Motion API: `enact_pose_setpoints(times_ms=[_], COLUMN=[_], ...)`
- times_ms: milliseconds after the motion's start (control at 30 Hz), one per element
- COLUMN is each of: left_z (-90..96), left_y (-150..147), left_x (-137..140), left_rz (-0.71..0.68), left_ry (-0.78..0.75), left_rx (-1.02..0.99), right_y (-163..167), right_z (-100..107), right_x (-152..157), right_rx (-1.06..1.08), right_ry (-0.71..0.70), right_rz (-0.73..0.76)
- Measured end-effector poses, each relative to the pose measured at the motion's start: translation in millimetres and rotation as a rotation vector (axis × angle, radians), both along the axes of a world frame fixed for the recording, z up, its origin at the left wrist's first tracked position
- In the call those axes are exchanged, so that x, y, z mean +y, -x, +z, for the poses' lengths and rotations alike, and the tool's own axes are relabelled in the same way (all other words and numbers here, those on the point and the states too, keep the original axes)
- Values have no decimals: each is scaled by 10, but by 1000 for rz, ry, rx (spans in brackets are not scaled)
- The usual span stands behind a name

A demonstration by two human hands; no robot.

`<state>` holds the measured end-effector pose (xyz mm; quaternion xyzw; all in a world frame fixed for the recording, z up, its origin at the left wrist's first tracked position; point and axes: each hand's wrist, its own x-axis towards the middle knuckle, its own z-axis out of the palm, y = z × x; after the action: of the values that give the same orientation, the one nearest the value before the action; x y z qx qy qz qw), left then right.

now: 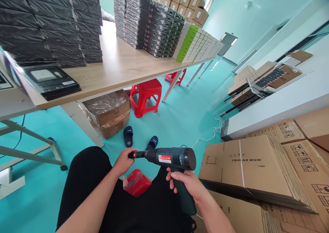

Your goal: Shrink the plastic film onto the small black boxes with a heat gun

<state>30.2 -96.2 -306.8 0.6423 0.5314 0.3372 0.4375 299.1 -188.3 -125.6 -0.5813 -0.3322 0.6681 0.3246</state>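
Note:
My right hand [187, 182] is wrapped round the handle of a dark green heat gun [174, 157] with a red and white label. Its metal nozzle points left, towards my left hand [123, 162]. Pinched in the fingers of that hand is a small black box [132, 155] with a red spot, right at the nozzle tip. My fingers cover much of the box. Both hands are above my lap, and a red plastic stool [138, 182] shows between my legs.
Film-wrapped black boxes [59, 23] and white-and-green boxes [195, 42] are stacked on a wooden table [123, 66]. Below stand an open carton [113, 114] and a red stool [146, 94]. Slippers [128, 136] lie on the floor. Flat cardboard [246, 164] is piled at right.

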Motion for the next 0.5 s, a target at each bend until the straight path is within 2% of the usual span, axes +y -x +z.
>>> enact_pose_setpoints(times_ms=[100,267,333,400,500], left_z=[21,139,191,214,178], left_y=[-10,-19,-22,-18,3], left_x=[4,-7,-6,1,19], left_rz=[-15,32,73,126,297], left_ry=[5,59,160,329,560], left_rx=[-4,-54,-146,-314,-604], right_y=[33,49,30,1,-19], right_z=[11,-55,-93,-108,-64], right_x=[-4,-4,-3,-4,-15], right_rx=[-32,30,12,-11,66], right_ry=[11,19,-13,-16,0], right_rz=[-62,9,-66,-126,-103])
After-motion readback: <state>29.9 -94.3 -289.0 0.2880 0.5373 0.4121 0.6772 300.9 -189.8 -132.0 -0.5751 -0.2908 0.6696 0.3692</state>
